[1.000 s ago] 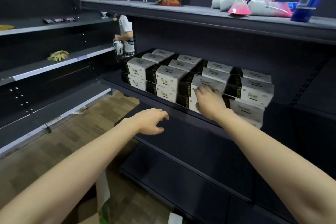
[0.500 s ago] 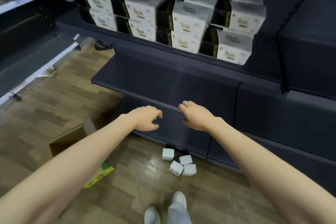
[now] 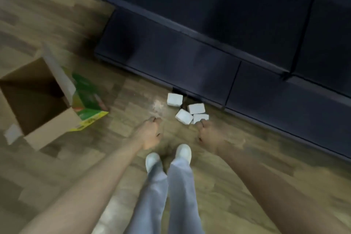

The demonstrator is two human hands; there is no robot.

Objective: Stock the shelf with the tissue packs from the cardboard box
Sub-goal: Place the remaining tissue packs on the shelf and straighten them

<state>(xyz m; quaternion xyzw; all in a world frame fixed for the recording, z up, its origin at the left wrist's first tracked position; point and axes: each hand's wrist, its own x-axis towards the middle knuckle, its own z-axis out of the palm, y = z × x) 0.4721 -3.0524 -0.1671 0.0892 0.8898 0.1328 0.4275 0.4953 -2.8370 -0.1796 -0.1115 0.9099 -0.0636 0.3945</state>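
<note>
Several white tissue packs [image 3: 183,116] lie in a loose cluster on the wooden floor by the foot of the dark shelf unit [image 3: 190,62]. My right hand [image 3: 207,133] hangs just below and right of them, fingers loosely curled, holding nothing. My left hand [image 3: 150,133] hangs to the left of the packs, also loosely curled and holding nothing. An open cardboard box [image 3: 38,97] stands on the floor at the left; its inside looks dark and I see no packs in it. The view is blurred.
My two feet in white shoes [image 3: 167,156] stand just behind my hands. The box's green and yellow flap [image 3: 89,104] lies on the floor toward the shelf base. Wooden floor [image 3: 57,167] stretches around the box.
My view has swung down from the stocked shelf to the floor. Both hands dropped from shelf height toward the packs on the floor, the right one having left the stacked packs.
</note>
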